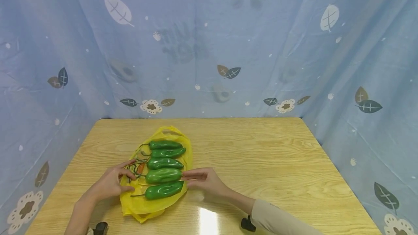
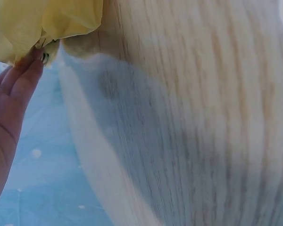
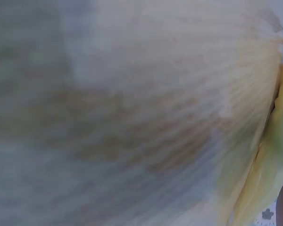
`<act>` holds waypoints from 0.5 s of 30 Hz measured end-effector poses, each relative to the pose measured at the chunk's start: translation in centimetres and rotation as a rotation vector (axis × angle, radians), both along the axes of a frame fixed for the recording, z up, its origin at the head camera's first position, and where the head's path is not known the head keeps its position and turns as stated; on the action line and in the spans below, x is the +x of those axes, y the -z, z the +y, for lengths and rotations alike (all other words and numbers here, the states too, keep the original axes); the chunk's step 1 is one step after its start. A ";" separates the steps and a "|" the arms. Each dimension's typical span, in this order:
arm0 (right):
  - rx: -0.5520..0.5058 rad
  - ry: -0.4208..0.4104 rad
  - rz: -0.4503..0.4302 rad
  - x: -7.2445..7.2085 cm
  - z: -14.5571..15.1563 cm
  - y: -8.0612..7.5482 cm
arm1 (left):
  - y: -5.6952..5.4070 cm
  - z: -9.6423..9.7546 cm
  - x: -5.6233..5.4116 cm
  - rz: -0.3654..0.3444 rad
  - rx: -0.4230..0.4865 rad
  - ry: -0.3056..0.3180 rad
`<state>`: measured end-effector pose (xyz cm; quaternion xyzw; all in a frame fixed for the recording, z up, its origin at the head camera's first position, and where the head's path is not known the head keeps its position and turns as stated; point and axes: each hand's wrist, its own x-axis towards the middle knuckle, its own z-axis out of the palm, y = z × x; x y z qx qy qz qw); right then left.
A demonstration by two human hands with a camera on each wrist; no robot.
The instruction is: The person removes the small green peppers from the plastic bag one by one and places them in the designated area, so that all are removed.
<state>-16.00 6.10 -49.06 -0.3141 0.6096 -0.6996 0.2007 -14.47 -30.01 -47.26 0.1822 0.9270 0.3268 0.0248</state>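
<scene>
Several long green peppers (image 1: 164, 175) lie side by side in a column on a flattened yellow plastic bag (image 1: 150, 209), stems to the left and tips to the right. My left hand (image 1: 112, 182) is at the bag's left side with its fingers spread by the stems. In the left wrist view its fingertips (image 2: 24, 77) are beside the yellow bag's edge. My right hand (image 1: 208, 182) reaches in from the right with straight fingers, touching or nearly touching the tips of the two nearest peppers. Only a sliver of it shows in the right wrist view.
A small orange-red piece (image 1: 140, 168) shows among the stems. The light wooden table (image 1: 261, 162) extends to the right of the bag. A blue patterned curtain (image 1: 196, 46) surrounds the table at the back and sides.
</scene>
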 end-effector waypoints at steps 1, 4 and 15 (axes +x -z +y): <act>-0.003 -0.010 -0.002 -0.1 -0.3 0.0 | 0.0 0.0 -0.1 -0.004 -0.004 0.000; -0.003 -0.014 0.003 -0.6 -1.4 -0.1 | -0.1 0.1 -0.2 -0.015 -0.019 0.000; 0.103 -0.021 0.078 -3.3 -4.3 -0.8 | -0.1 0.2 -0.4 -0.051 -0.028 0.004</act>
